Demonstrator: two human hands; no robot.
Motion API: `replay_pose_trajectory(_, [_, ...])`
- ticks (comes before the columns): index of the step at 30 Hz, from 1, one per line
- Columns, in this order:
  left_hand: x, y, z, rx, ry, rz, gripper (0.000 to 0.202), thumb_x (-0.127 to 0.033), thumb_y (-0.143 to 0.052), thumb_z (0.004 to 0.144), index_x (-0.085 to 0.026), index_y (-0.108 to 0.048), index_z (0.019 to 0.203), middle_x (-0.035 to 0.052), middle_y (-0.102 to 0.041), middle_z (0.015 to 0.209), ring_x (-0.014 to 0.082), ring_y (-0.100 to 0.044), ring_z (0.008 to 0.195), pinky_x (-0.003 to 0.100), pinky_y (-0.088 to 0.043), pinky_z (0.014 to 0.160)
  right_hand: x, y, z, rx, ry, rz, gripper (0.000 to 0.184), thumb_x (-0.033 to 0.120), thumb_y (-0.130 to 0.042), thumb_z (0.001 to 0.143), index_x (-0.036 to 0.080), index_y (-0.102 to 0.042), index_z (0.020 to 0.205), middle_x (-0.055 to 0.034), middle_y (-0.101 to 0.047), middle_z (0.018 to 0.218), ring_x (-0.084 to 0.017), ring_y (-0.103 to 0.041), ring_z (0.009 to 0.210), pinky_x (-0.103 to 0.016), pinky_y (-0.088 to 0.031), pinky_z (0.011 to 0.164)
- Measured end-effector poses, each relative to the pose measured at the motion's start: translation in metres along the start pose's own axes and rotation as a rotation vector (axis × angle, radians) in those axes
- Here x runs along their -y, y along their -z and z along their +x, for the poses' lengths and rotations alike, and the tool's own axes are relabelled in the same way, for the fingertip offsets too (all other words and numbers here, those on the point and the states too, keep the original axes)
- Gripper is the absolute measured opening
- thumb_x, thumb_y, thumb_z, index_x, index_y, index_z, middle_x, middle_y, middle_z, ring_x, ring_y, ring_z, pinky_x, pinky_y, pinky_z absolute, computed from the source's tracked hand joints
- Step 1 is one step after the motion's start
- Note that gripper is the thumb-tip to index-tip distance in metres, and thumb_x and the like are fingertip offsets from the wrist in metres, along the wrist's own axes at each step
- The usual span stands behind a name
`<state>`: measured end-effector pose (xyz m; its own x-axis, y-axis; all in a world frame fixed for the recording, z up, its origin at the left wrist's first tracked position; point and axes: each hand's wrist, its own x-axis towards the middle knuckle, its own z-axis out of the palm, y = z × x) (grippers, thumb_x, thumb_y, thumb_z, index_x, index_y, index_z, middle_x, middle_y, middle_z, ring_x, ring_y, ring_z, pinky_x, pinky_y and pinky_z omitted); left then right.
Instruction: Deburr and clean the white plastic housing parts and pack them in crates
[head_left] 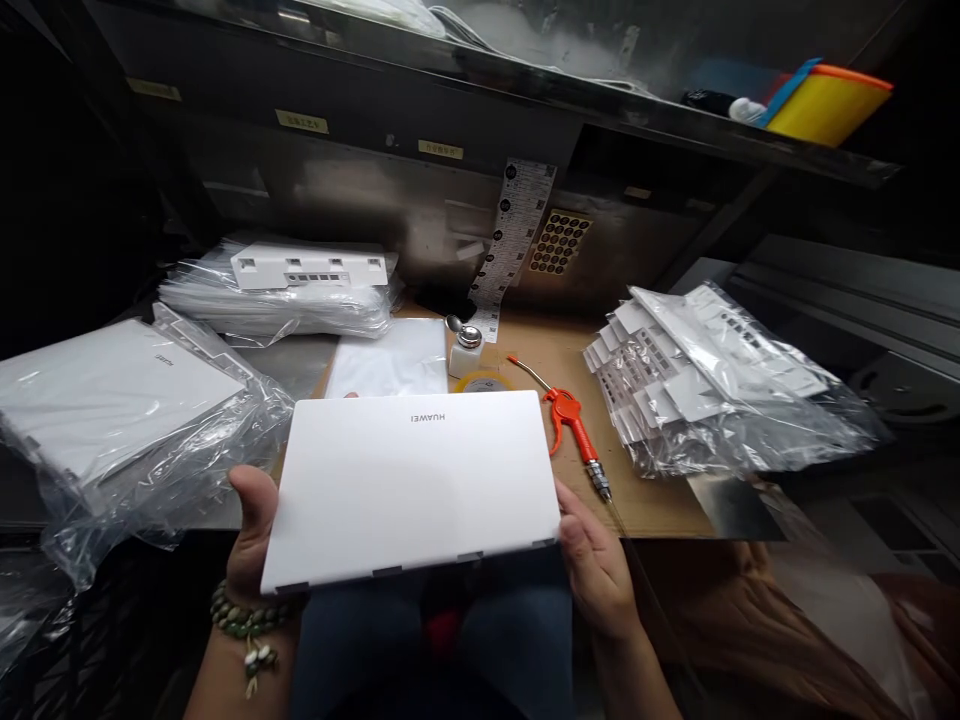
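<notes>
At the left of the table, white panels lie with clear plastic. The left hand, a beaded bracelet on its wrist, has its grip under the left side of a white cover, thumb standing clear. Beyond lie a bagged stack and white sheets. The cover, its lettering upside down, is held at the table's near edge. Behind it are a pump bottle and tape roll; farther right lies a red air gun. The right hand's grip closes on the cover's right edge. Bagged white pieces lie at right.
</notes>
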<state>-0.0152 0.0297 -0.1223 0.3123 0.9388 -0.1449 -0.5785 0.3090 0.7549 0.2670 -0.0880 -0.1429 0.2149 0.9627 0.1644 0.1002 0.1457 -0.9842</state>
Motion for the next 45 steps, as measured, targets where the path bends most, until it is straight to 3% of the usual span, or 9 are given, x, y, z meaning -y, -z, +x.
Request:
replay_pose_trajectory(5, [-0.006,0.028,0.006,-0.153,-0.023,0.197,0.042,-0.062,-0.069,0.086,-0.024,-0.077,0.105,0.0017,-0.080,0.090,0.0337,-0.070,0.115,0.044,-0.059,0.099,0.000,0.001,0.006,0.035,0.017,-0.077,0.042,0.033,-0.055,0.102,0.028,-0.058,0.144,-0.0080,-0.075,0.124,-0.025,-0.075,0.109,-0.035,-0.064,0.089])
replay_pose_trajectory(9, [-0.015,0.030,0.005,-0.150,-0.210,0.397,0.027,-0.046,-0.076,0.085,-0.021,-0.079,0.095,0.0022,-0.080,0.085,0.0258,-0.076,0.086,0.031,-0.066,0.072,-0.009,0.004,0.011,0.002,0.114,-0.245,0.032,0.030,-0.061,0.099,0.030,-0.069,0.129,-0.0069,-0.072,0.131,-0.027,-0.069,0.121,-0.043,-0.057,0.106])
replay_pose_trajectory(13, [-0.019,0.026,0.000,-0.017,-0.492,0.621,0.009,-0.029,-0.073,0.088,-0.025,-0.080,0.089,0.0006,-0.081,0.091,0.0209,-0.076,0.087,0.025,-0.063,0.077,-0.005,0.007,0.016,-0.057,0.133,-0.278,0.037,0.029,-0.067,0.096,0.033,-0.067,0.133,-0.0049,-0.071,0.132,-0.028,-0.066,0.127,-0.046,-0.053,0.111])
replay_pose_trajectory(19, [-0.020,0.008,-0.002,0.239,-0.630,0.720,0.017,-0.032,-0.067,0.088,-0.025,-0.082,0.090,0.0055,-0.081,0.083,0.0298,-0.077,0.078,0.043,-0.066,0.071,0.005,0.009,0.020,-0.062,0.160,-0.220,0.035,0.025,-0.064,0.098,0.034,-0.068,0.131,-0.0026,-0.076,0.123,-0.025,-0.067,0.125,-0.047,-0.048,0.116])
replay_pose_trajectory(23, [-0.025,-0.006,-0.002,0.365,-0.620,0.735,0.018,-0.029,-0.067,0.090,-0.026,-0.081,0.099,0.0068,-0.082,0.089,0.0316,-0.078,0.082,0.045,-0.066,0.075,-0.004,0.012,0.019,-0.105,0.153,-0.243,0.025,0.025,-0.066,0.096,0.031,-0.074,0.119,-0.0036,-0.078,0.116,-0.026,-0.069,0.121,-0.045,-0.053,0.111])
replay_pose_trajectory(29, [-0.027,-0.009,-0.005,0.410,-0.534,0.703,0.016,-0.027,-0.072,0.090,-0.026,-0.082,0.102,0.0102,-0.081,0.093,0.0329,-0.077,0.091,0.049,-0.063,0.087,-0.015,0.015,0.016,-0.131,0.164,-0.225,0.021,0.024,-0.068,0.094,0.027,-0.074,0.113,-0.0067,-0.078,0.117,-0.027,-0.074,0.111,-0.040,-0.062,0.099])
replay_pose_trajectory(39, [-0.029,-0.011,-0.006,0.443,-0.539,0.689,0.016,-0.028,-0.074,0.090,-0.029,-0.081,0.105,0.0088,-0.081,0.093,0.0354,-0.073,0.107,0.053,-0.058,0.093,-0.015,0.014,0.019,-0.112,0.216,-0.141,0.022,0.018,-0.071,0.090,0.027,-0.073,0.111,-0.0051,-0.079,0.113,-0.026,-0.076,0.106,-0.035,-0.063,0.097])
replay_pose_trajectory(42, [-0.027,-0.012,-0.007,0.387,-0.582,0.740,0.017,-0.038,-0.072,0.091,-0.026,-0.081,0.100,0.0089,-0.081,0.089,0.0359,-0.073,0.106,0.058,-0.049,0.106,-0.017,0.012,0.016,-0.131,0.246,-0.139,0.020,0.017,-0.070,0.090,0.026,-0.073,0.108,-0.0058,-0.079,0.113,-0.028,-0.076,0.105,-0.038,-0.064,0.096])
replay_pose_trajectory(45, [-0.021,-0.016,-0.008,0.264,-0.676,0.786,0.021,-0.044,-0.071,0.089,-0.026,-0.079,0.098,0.0062,-0.080,0.087,0.0352,-0.072,0.106,0.060,-0.028,0.121,-0.019,0.012,0.011,-0.177,0.307,-0.131,0.021,0.016,-0.069,0.090,0.027,-0.073,0.107,-0.0073,-0.079,0.114,-0.034,-0.076,0.106,-0.049,-0.064,0.095])
